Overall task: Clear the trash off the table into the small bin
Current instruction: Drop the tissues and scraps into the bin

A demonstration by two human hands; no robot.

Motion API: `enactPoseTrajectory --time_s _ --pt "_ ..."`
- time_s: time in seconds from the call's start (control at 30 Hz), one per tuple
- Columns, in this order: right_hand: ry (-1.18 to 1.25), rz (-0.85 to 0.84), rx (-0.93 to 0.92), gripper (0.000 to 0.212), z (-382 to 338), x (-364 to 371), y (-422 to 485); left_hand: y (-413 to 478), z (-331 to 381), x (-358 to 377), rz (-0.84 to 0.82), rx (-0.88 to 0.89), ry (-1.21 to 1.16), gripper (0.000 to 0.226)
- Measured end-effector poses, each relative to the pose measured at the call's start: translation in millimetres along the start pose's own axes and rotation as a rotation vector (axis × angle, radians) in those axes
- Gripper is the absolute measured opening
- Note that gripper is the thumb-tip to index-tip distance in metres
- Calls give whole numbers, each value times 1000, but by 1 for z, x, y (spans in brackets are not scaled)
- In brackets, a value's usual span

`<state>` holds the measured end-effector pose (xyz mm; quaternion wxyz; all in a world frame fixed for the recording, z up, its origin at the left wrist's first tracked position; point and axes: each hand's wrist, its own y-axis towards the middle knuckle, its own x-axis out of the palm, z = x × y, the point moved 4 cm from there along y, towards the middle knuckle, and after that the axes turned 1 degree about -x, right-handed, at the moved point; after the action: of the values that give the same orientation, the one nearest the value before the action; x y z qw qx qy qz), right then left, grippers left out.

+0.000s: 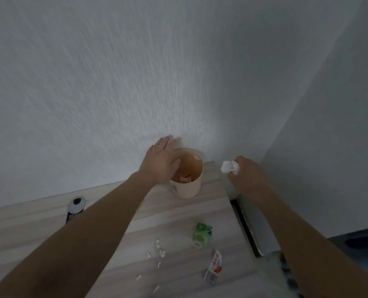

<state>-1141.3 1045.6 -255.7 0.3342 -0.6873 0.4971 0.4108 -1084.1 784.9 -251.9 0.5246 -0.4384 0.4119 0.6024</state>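
Observation:
A small peach-coloured bin [188,186] stands at the far end of the light wooden table [178,211], against the wall. A red and white wrapper lies inside it. My left hand [160,161] hovers flat over the bin's left rim, fingers spread, holding nothing. To the right of the bin my right hand [246,172] is closed around a crumpled white tissue [228,166], held above the table's right edge. On the table lie a green wrapper [201,234], a red and white sachet [215,266] and several small white scraps [160,252].
A black and white can [75,208] stands at the left of the table by the wall. White walls meet in a corner behind the bin. A dark gap and floor run along the table's right edge.

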Motion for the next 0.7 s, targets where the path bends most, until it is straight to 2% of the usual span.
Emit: enactPoseTrajectory --time_s 0.23,0.37,0.57,0.7 --pt "8 -23 -89 13 -53 18 10 -33 -56 -19 41 -96 17 69" --pt "-16 -50 -147 24 -80 40 26 -49 -85 -23 62 -119 5 68" --pt "-66 -133 -157 31 -103 70 47 -70 -121 -9 36 -186 -49 68" --pt "-71 -141 -177 44 -107 83 57 -80 -140 14 -29 -241 -57 70"
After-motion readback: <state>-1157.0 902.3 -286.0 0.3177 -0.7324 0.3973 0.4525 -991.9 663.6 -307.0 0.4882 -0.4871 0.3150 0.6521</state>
